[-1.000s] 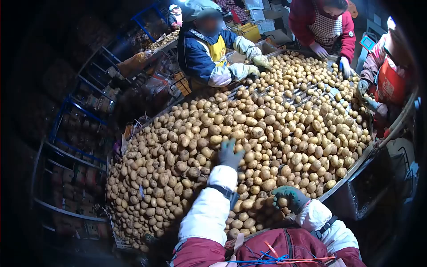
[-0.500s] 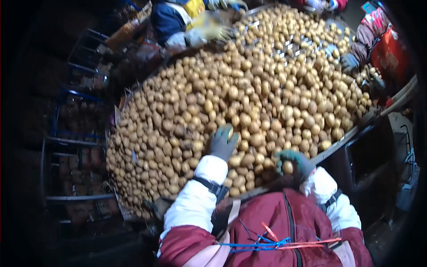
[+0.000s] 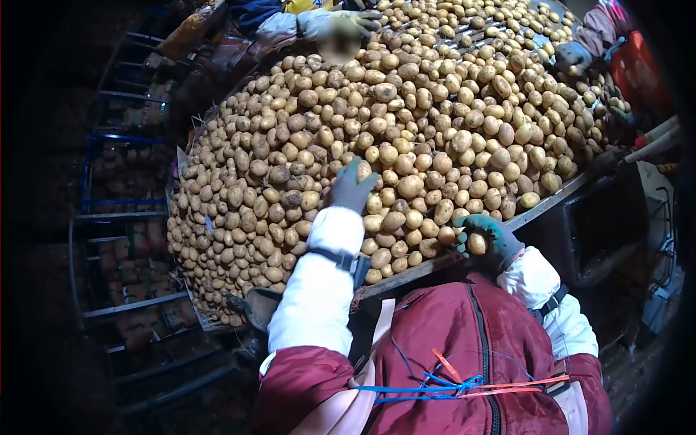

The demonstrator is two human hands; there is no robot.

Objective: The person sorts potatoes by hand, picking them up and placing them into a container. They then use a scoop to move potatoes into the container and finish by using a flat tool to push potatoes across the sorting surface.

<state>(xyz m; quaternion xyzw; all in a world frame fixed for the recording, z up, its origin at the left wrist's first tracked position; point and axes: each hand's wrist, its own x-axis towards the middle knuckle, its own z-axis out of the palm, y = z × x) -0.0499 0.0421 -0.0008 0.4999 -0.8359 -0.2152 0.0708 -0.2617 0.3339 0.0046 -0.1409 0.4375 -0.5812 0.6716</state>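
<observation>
A large heap of potatoes [image 3: 283,167] spreads in front of me. My left hand [image 3: 351,190], in a grey-green glove, reaches onto the middle of the heap with its fingers curled around a potato [image 3: 364,171]. Near the table's front edge, my right hand [image 3: 496,239] wears a similar glove. Its fingers are closed around another potato [image 3: 477,243], which shows between thumb and fingers. Loose potatoes lie directly beside both hands.
The table's metal rim [image 3: 554,201] runs along my side. Across the heap a co-worker's gloved hand [image 3: 348,23] rests by the potatoes; another person's gloved hand [image 3: 573,56] is at the far right. Dark metal racks [image 3: 130,214] with stacked bags stand left. A grey scoop-like object [image 3: 262,308] sits near my left sleeve.
My view has shifted, so the heap appears higher and closer. My left hand has closed around a potato. My right hand still holds its potato near the rim.
</observation>
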